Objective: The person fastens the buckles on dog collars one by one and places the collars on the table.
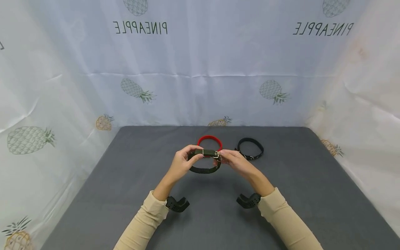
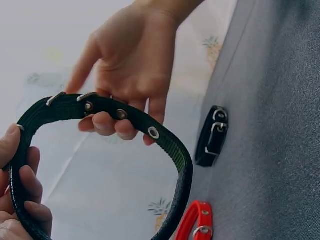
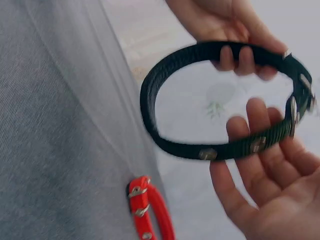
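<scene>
Both hands hold dark green collar (image 1: 204,161) above mid table (image 1: 125,194): left hand (image 1: 181,163) fingers curled round strap, right hand (image 1: 234,161) pinching near buckle (image 1: 215,153). Red collar (image 1: 209,140) and black collar (image 1: 250,148) lie behind, toward far edge.

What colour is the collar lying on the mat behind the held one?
Red collar, with metal fittings; clearest in the right wrist view.
</scene>
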Tool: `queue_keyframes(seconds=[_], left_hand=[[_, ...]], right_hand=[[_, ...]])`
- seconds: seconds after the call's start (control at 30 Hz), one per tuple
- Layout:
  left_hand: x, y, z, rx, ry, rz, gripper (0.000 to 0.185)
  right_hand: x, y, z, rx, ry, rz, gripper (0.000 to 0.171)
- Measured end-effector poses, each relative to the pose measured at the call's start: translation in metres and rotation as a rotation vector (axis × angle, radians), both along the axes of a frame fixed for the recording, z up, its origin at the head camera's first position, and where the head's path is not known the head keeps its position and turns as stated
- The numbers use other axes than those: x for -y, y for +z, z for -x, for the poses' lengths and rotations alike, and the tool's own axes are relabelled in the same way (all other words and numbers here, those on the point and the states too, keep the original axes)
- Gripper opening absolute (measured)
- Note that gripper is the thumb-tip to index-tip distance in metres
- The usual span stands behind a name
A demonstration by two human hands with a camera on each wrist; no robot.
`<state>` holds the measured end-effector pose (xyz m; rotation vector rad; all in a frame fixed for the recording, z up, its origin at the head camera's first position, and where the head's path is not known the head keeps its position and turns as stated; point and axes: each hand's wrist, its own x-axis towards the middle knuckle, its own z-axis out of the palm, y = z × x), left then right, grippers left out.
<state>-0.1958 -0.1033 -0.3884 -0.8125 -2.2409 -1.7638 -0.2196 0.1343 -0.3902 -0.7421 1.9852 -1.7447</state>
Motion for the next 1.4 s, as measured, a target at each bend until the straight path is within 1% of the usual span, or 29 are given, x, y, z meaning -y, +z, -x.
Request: queue_keyframes(seconds=[0.13,0.27,0.37,0.5,0.6,0.73,0.83,0.93,1.0,1.07,1.2,1.4], left_hand=[[0.002,-0.001,0.001,0.021,0.013,-0.026,0.025],[0.003,-0.002,0.002,0.022,0.015,-0.034,0.025],[0.006,-0.003,0.003,0.014,0.023,-0.030,0.024],[0.010,-0.003,0.003,0.005,0.029,-0.011,0.024],[0.013,-0.003,0.002,0.007,0.025,0.000,0.024],[0.014,-0.002,0.004,0.018,0.022,0.007,0.025],[0.016,-0.001,0.004,0.034,0.018,0.013,0.026],[0.019,0.000,0.004,0.035,0.015,0.010,0.027],[0.022,0.001,0.004,0.020,0.018,-0.002,0.027],[0.025,0.002,0.005,-0.006,0.025,-0.012,0.027],[0.032,0.004,0.007,-0.047,0.068,-0.039,0.026],[0.045,0.010,0.011,-0.085,0.159,-0.109,0.023]], right_hand=[[-0.004,-0.007,0.002,0.031,0.039,0.034,0.043],[-0.004,-0.008,0.002,0.049,0.041,0.049,0.030],[-0.004,-0.007,0.002,0.039,0.028,0.056,0.026],[-0.005,-0.004,0.001,0.009,0.021,0.042,0.030],[-0.006,-0.002,0.001,-0.003,0.018,0.030,0.023],[-0.003,0.000,0.002,-0.011,0.012,0.041,0.015],[0.000,0.000,0.003,-0.017,0.006,0.053,0.018],[0.002,0.000,0.004,-0.012,-0.008,0.057,0.027],[0.003,0.002,0.005,-0.014,-0.018,0.055,0.035],[0.005,0.003,0.006,-0.021,-0.024,0.053,0.039],[0.009,0.007,0.007,-0.033,-0.043,0.047,0.040],[0.019,0.010,0.013,-0.071,-0.089,0.003,0.037]])
